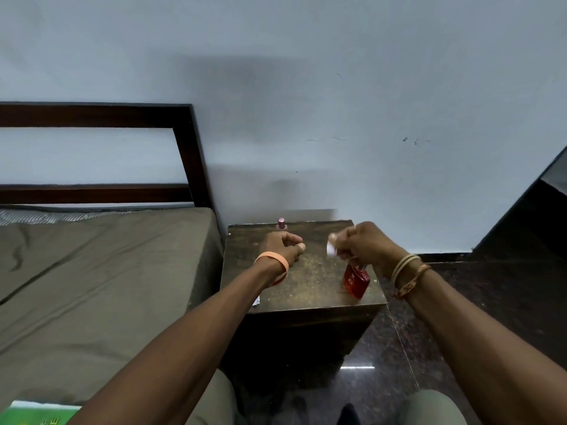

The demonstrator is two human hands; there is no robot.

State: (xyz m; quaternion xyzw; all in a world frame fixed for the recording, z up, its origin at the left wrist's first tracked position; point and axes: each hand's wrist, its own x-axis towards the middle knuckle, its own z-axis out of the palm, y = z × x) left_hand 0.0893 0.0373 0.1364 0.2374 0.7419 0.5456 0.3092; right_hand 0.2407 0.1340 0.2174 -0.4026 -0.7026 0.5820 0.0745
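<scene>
Two hands hang over a small bedside table (306, 289) in the lower middle of the head view, the only view there is. The left hand (283, 246), at centre frame, is curled into a loose fist with the thumb laid along the forefinger, and nothing shows inside it. The right hand (363, 243), just right of centre, is closed too and pinches a small white piece (331, 245) at its fingertips. It is too blurred to tell whether that is a cap or a scrap of paper. Directly under that hand a red bottle (356, 282) sits tilted near the table's right front corner. Its neck is touching or just beside the lower fingers, and it cannot be made out whether they grip it. The bottle looks like glass, so it is probably stiff, smooth, weighty for its bulk and breakable. It seems best taken round its flat body rather than by the thin neck. A small pink bottle (281, 223) stands at the table's back edge, with a bed (107, 271) at left.
</scene>
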